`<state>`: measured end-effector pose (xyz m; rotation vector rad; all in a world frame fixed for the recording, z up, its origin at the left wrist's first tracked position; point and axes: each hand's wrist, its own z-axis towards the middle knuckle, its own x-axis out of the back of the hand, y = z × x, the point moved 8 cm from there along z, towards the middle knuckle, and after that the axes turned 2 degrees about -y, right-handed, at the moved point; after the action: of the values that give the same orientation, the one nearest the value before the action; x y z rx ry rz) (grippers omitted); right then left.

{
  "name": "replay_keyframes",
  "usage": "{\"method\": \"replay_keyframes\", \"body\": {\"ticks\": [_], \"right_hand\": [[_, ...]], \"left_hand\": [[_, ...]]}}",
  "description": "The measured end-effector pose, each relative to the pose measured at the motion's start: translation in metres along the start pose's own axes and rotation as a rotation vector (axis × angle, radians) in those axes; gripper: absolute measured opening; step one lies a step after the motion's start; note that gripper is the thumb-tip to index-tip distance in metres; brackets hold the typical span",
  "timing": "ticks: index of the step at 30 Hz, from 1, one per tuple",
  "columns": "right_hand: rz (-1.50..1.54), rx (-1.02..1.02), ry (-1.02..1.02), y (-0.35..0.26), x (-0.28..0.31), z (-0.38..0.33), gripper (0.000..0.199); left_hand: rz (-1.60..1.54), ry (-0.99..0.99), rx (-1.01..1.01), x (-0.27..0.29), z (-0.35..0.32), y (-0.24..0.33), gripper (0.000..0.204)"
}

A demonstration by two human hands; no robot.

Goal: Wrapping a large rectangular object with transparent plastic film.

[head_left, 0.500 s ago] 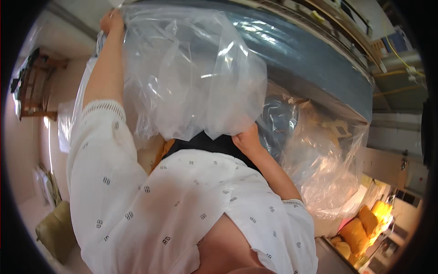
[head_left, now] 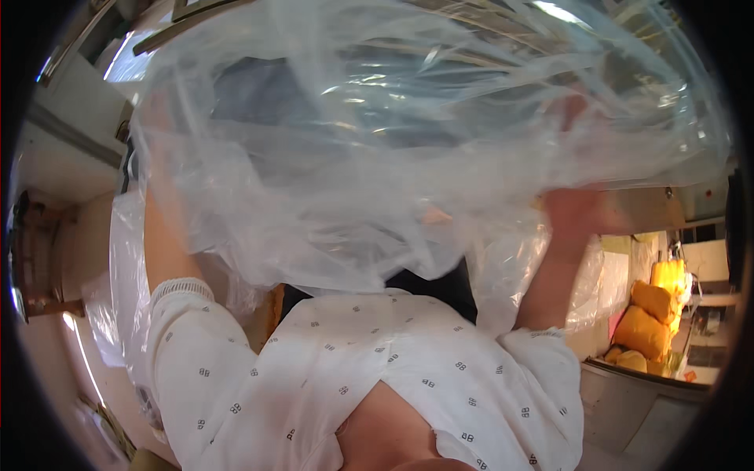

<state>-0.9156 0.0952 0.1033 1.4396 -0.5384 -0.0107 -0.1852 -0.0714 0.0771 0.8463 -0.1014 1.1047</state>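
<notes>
A large clear plastic bag (head_left: 377,157) billows across the upper part of the view. My left hand (head_left: 161,118) is raised at the upper left behind the film and grips the bag's edge; it shows only dimly through the plastic. My right hand (head_left: 577,212) is raised at the right, closed on the bag's other side. Both arms wear white patterned sleeves (head_left: 196,353). The bag hides most of what lies behind it.
Several yellow filled sacks (head_left: 648,326) are stacked at the right beside a grey bin edge (head_left: 652,385). Wooden furniture (head_left: 31,267) stands at the far left. More clear plastic (head_left: 118,275) hangs down at the left beside my body.
My right hand has risen from waist height to shoulder height with the plastic. The bag now spreads wider and closer to the camera, covering most of the view.
</notes>
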Motion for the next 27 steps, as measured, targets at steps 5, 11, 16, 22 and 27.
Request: {"method": "replay_keyframes", "body": {"ticks": [5, 11, 16, 22, 27], "right_hand": [[1.486, -0.314, 0.129, 0.001, -0.116, -0.004, 0.034], [0.948, -0.989, 1.01, 0.387, -0.286, -0.108, 0.028], [0.316, -0.861, 0.377, 0.457, -0.263, 0.016, 0.046], [0.719, 0.014, 0.904, 0.108, -0.025, 0.014, 0.06], [1.253, -0.055, 0.446, 0.01, -0.111, 0.094, 0.054]], "left_hand": [[0.105, 0.009, 0.097, 0.017, -0.001, -0.022, 0.029], [-0.135, -0.295, -0.113, -0.033, -0.023, 0.08, 0.025], [-0.13, -0.161, 0.025, -0.067, -0.035, 0.1, 0.028], [-0.096, 0.066, 0.062, 0.036, -0.023, 0.016, 0.035], [0.368, -0.029, 0.193, 0.131, -0.012, -0.081, 0.04]]}}
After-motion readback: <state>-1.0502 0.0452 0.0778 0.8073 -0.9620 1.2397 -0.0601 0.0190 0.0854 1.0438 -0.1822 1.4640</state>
